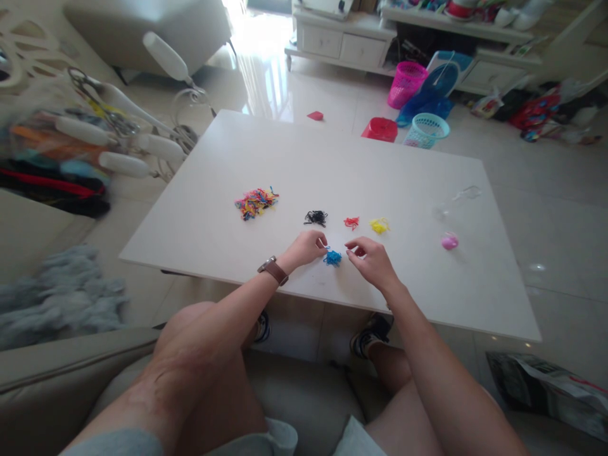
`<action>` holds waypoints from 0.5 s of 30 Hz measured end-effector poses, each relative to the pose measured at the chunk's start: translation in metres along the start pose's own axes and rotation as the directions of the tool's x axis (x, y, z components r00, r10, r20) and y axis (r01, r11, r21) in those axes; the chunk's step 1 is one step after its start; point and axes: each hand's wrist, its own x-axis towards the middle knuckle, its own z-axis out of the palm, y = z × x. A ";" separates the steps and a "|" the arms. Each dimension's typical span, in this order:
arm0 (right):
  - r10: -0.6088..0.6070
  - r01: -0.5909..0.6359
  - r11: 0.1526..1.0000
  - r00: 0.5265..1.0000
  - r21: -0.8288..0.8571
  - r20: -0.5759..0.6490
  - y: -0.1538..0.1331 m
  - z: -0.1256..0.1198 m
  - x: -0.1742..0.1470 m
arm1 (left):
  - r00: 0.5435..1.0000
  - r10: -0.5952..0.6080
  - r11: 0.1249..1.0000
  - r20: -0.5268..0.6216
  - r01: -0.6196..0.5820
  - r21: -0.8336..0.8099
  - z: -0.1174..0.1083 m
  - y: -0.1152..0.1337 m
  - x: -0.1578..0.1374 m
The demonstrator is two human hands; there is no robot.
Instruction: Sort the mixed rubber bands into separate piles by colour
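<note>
On the white table (304, 158) lies a small pile of blue rubber bands (333, 258) between my two hands. My left hand (306, 247), with a brown-strapped watch on its wrist, is just left of this pile, its fingers pinched on what looks like a blue rubber band. To the right of the pile my right hand (370, 258) hovers, thumb and fingers apart, nothing visible between them. Beyond the hands sit a black pile (316, 218), a red pile (351, 223) and a yellow pile (379, 225). A larger mixed-colour pile (257, 202) is farther left.
Toward the table's right side are a pink round object (449, 242) and a clear plastic piece (468, 192). Past the far edge stand a red stool (381, 129), a light-blue basket (427, 131) and a pink basket (407, 83). White-padded metal arms (161, 147) flank the left edge.
</note>
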 end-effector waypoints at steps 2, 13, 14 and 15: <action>-0.004 0.004 1.000 1.000 0.001 -0.002 0.000 0.000 0.000 | 1.000 -0.014 1.000 0.006 0.014 0.010 -0.002 0.001 0.000; -0.029 0.029 1.000 1.000 0.007 -0.008 0.004 0.003 0.000 | 0.987 -0.091 0.995 0.135 0.097 -0.035 -0.001 0.002 -0.002; -0.030 0.030 1.000 1.000 0.004 -0.009 0.004 0.003 0.000 | 0.989 -0.082 0.996 0.120 0.085 -0.019 -0.002 0.001 -0.001; -0.031 0.031 1.000 0.999 0.002 -0.010 0.004 0.003 0.000 | 0.993 -0.072 0.997 0.098 0.071 0.007 -0.004 0.001 0.000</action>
